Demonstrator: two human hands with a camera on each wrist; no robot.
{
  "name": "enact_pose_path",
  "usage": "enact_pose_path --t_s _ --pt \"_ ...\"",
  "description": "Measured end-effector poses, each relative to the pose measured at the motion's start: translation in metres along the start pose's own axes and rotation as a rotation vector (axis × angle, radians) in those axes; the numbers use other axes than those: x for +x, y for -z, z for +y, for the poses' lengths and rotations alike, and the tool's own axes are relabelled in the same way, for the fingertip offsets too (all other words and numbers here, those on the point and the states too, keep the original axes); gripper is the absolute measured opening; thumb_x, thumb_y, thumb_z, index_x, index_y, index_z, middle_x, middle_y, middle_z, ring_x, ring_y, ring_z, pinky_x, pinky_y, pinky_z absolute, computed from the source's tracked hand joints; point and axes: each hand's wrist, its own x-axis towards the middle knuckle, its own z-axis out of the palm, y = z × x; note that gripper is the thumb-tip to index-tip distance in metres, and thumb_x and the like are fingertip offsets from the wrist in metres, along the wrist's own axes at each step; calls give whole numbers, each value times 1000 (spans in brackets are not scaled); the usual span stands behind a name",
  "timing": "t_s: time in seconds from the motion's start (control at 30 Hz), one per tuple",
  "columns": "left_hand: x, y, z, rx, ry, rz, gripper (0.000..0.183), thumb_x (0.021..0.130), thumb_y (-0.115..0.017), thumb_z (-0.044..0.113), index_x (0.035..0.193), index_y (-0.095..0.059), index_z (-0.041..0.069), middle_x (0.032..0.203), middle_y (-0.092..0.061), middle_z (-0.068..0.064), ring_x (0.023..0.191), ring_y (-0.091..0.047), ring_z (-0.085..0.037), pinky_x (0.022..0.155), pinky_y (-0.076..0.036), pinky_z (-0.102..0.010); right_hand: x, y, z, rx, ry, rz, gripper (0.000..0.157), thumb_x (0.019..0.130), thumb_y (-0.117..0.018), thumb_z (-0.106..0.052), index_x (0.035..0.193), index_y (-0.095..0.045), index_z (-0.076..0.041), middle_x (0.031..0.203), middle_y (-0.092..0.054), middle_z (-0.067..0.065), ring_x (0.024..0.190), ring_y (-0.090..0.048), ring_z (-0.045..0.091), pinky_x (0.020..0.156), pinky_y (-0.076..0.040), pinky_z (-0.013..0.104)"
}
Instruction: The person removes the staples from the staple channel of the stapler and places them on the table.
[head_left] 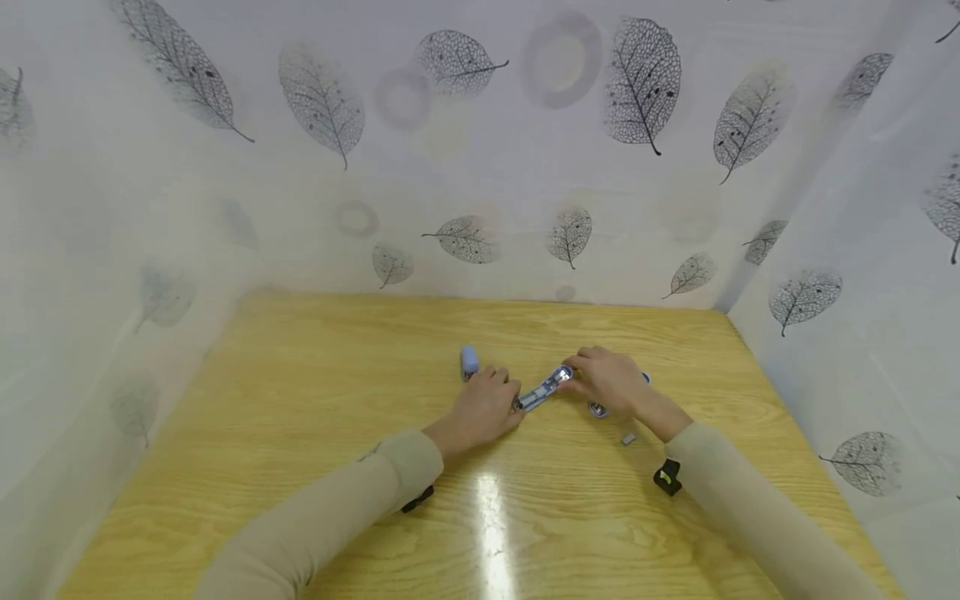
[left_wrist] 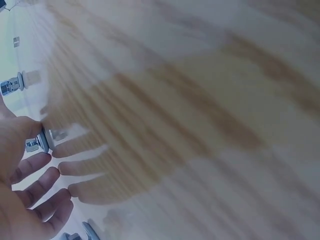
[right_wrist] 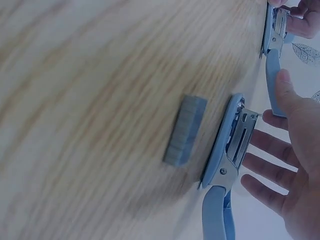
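An opened blue stapler (head_left: 544,390) with a bare metal channel lies between the two hands. My left hand (head_left: 483,406) pinches its near-left end, thumb and forefinger meeting at that end in the left wrist view. At the other end, the blue cover (right_wrist: 272,80) is pinched between the thumb and forefinger of my right hand (head_left: 609,379). The other right fingers are spread beside a second opened stapler (right_wrist: 232,145), which is mostly hidden under that hand in the head view. A grey strip of staples (right_wrist: 185,131) lies on the table near it.
A third blue stapler (head_left: 469,361) rests just beyond the left hand. Wood-grain tabletop (head_left: 337,375) stretches around the hands, bounded at the back and sides by white leaf-printed sheeting (head_left: 510,167).
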Motion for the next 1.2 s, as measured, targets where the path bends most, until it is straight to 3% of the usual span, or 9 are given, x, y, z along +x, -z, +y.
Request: enact_pose_path --t_s 0.33,0.47,0.77,1.0,1.2 --pt "8 -2 12 -8 78 -42 41 100 -67 52 114 -71 14 102 -69 -1 98 -63 -19 94 -54 -35 -1 1 0 41 -71 9 47 94 -77 -47 122 -75 -9 111 -78 11 92 -75 28 69 -62 41" --pt "8 -1 14 -12 102 -41 40 100 -67 51 112 -70 14 101 -68 -1 97 -62 -19 92 -54 -34 -9 5 -5 119 -161 37 39 96 -76 -40 119 -75 -8 110 -78 11 92 -75 28 72 -62 42" --pt "7 0 15 -30 133 -64 42 100 -68 51 119 -70 13 106 -68 -2 99 -62 -19 91 -54 -34 -17 17 -27 497 -400 72 28 100 -72 -33 111 -78 -8 103 -81 11 84 -75 20 71 -59 34" --pt "7 0 15 -32 140 -71 46 101 -67 51 126 -69 13 109 -69 -4 101 -62 -21 91 -55 -34 -14 9 -43 822 -455 27 24 100 -72 -19 111 -76 2 98 -78 18 74 -73 23 57 -55 23" --pt "8 -3 14 -24 147 -81 45 101 -66 51 125 -69 13 109 -67 -3 101 -60 -20 91 -53 -34 -6 -2 -57 943 -476 -3 23 100 -71 -14 110 -75 7 95 -76 20 68 -67 10 60 -58 24"
